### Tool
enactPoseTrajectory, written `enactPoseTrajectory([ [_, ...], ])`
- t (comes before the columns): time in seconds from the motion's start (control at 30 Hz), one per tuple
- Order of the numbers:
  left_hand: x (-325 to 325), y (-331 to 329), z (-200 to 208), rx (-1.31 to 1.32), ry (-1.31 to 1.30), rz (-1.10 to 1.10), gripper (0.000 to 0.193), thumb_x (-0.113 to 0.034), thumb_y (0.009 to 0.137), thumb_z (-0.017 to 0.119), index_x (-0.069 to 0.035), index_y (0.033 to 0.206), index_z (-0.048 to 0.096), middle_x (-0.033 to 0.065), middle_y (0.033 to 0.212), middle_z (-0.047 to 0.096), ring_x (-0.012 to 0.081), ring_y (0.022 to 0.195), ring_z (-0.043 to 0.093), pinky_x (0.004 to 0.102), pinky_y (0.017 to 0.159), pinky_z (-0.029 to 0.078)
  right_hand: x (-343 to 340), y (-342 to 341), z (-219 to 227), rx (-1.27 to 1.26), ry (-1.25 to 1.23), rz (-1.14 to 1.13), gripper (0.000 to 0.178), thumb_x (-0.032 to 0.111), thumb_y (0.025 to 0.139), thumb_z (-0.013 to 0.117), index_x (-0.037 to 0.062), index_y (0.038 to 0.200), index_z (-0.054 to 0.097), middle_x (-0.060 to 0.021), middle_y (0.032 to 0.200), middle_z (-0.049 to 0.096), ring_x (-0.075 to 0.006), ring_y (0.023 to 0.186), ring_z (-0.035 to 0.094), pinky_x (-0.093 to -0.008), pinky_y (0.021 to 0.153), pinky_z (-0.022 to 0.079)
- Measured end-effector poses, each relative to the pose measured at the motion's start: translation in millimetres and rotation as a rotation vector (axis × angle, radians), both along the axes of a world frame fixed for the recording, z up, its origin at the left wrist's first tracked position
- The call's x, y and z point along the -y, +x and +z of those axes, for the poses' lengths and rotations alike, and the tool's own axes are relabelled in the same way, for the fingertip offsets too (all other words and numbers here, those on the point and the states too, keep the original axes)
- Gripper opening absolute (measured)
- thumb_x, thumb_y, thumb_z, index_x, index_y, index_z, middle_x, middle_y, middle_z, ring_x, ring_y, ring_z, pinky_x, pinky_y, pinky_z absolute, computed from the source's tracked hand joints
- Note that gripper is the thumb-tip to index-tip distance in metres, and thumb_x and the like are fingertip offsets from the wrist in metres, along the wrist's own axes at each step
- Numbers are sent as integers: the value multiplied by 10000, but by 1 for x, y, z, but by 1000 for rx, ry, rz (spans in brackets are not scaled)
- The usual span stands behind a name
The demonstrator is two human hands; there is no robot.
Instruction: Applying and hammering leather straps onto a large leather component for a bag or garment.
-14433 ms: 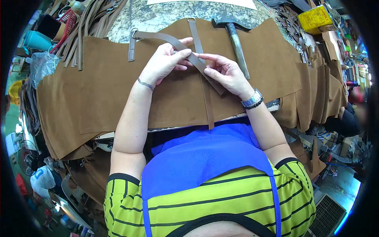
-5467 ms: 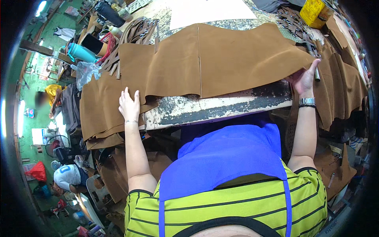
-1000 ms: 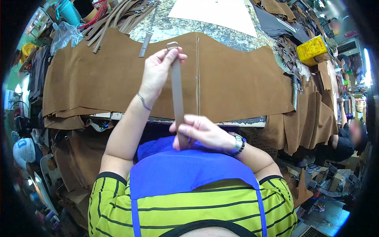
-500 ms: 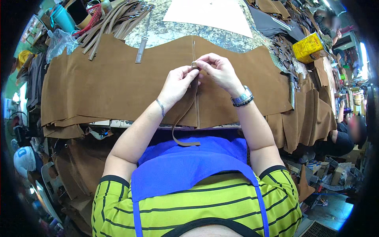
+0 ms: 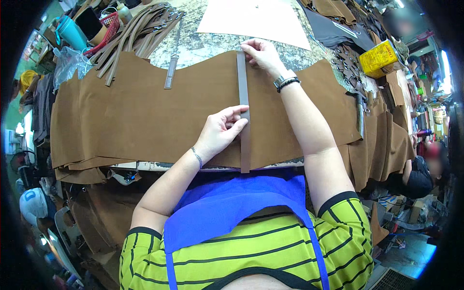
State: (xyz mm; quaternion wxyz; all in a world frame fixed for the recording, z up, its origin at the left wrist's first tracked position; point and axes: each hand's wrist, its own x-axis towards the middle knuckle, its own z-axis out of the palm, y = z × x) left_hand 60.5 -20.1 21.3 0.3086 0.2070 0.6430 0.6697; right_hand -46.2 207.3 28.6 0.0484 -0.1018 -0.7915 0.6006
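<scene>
A large brown leather panel [image 5: 145, 116] lies spread across the table in front of me. Down its middle runs a long grey-brown strap [image 5: 244, 145], laid flat and nearly straight, its near end reaching past the panel's front edge. At the strap's far end, my right hand [image 5: 265, 59] pinches the tip between thumb and fingers. My left hand [image 5: 223, 131] is closed on the strap's edges about halfway down, thumb on one side and fingertips on the other. To the left, a short strap with a metal ring [image 5: 170, 72] rests on the panel.
Bundled straps [image 5: 140, 38] lie at the far left, near a red basket [image 5: 110, 31] and a teal cup [image 5: 71, 33]. A white sheet [image 5: 253, 21] is at the back. A hammer-like tool [image 5: 360, 113] and a yellow can [image 5: 379, 59] are on the right. Other people are at the right.
The strap, dangling from both hands and curled toward my apron before, now lies flat along the panel's middle. My right hand has moved away from me, my left hand toward me.
</scene>
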Motion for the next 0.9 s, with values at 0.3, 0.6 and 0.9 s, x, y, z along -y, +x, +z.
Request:
enactPoseTrajectory([
  [0.3,2,2,-2,23,-8,22,339,-90,921,569,1,1246,539,-64,819,541,7,739,545,181,675,490,0,-15,-19,-62,218,16,250,294,852,669,67,956,678,34,755,608,-31,618,489,-184,553,415],
  [0.6,1,0,-2,7,-54,-17,361,-86,924,561,16,1268,517,-51,822,545,21,749,548,200,704,505,0,-16,-20,-48,202,3,256,308,852,662,69,937,703,55,731,588,-22,619,464,-183,565,392],
  [0.9,1,-1,0,15,-49,-26,360,-93,926,562,16,1266,519,-50,829,546,27,757,553,204,717,510,0,-15,-20,-26,197,4,260,322,853,663,76,930,695,68,713,565,-17,617,449,-188,557,384],
])
